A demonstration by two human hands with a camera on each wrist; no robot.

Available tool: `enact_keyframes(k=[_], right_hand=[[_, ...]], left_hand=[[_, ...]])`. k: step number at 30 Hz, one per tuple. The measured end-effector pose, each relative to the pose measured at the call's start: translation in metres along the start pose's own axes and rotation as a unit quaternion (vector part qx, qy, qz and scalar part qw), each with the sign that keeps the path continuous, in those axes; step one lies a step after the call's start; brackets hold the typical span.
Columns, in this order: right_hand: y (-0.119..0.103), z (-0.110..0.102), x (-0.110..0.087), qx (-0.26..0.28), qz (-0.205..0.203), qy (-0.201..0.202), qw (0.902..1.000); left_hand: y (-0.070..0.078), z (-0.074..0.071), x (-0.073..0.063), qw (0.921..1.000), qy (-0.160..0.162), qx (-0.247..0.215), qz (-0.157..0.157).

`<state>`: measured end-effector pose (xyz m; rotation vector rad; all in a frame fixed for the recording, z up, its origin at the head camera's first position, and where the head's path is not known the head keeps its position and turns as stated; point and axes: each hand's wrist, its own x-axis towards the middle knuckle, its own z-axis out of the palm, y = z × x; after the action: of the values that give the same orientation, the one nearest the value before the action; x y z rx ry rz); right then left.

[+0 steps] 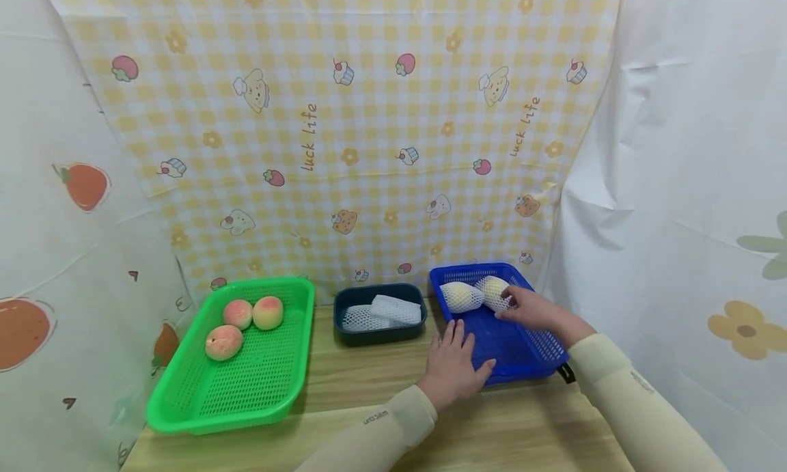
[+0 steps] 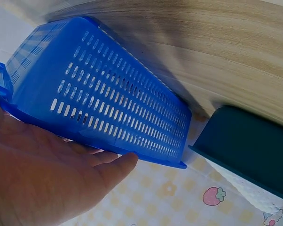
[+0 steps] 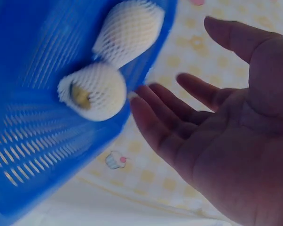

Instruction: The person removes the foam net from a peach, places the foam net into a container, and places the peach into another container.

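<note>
Two pale yellow round fruits in white foam nets, the left one (image 1: 461, 298) and the right one (image 1: 494, 292), lie at the back of a blue plastic basket (image 1: 501, 345). My right hand (image 1: 533, 311) is over the basket's right side, fingertips right by the right netted fruit (image 3: 97, 92). In the right wrist view its fingers are spread and loosely bent, with nothing gripped. My left hand (image 1: 451, 368) rests at the near left rim of the basket, fingers extended. The left wrist view shows the left thumb (image 2: 120, 169) along the rim.
A green basket (image 1: 295, 363) on the left holds three peaches (image 1: 238, 314). Between the baskets stands a dark teal box (image 1: 381, 335) with white foam nets (image 1: 396, 309) inside. A black object (image 1: 566, 373) pokes out beside the blue basket. A checked cloth (image 1: 369, 130) hangs behind.
</note>
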<state>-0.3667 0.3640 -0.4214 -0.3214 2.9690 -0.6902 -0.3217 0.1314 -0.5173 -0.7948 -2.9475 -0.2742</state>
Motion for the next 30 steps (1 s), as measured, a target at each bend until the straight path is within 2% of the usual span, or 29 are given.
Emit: enact_keyframes(k=[6, 11, 15, 22, 30], right_hand=[[0.010, 0.004, 0.044, -0.093, 0.016, 0.018, 0.9954], [0.017, 0.014, 0.079, -0.137, 0.034, 0.026, 0.9896], [0.020, 0.017, 0.096, -0.165, 0.062, 0.019, 0.9841], [0.036, 0.027, 0.114, -0.135, 0.100, 0.005, 0.9858], [0.069, 0.042, 0.137, -0.141, 0.120, -0.007, 0.9827]], left_hand=[[-0.004, 0.001, -0.001, 0.9999, 0.001, -0.013, 0.001], [-0.007, 0.004, -0.001, 1.0000, 0.002, -0.009, 0.000], [-0.008, 0.004, 0.001, 0.9999, 0.005, -0.012, 0.006], [-0.006, 0.002, 0.002, 0.9999, 0.005, -0.012, 0.009], [-0.002, 0.000, 0.001, 0.9999, 0.000, 0.000, 0.012]])
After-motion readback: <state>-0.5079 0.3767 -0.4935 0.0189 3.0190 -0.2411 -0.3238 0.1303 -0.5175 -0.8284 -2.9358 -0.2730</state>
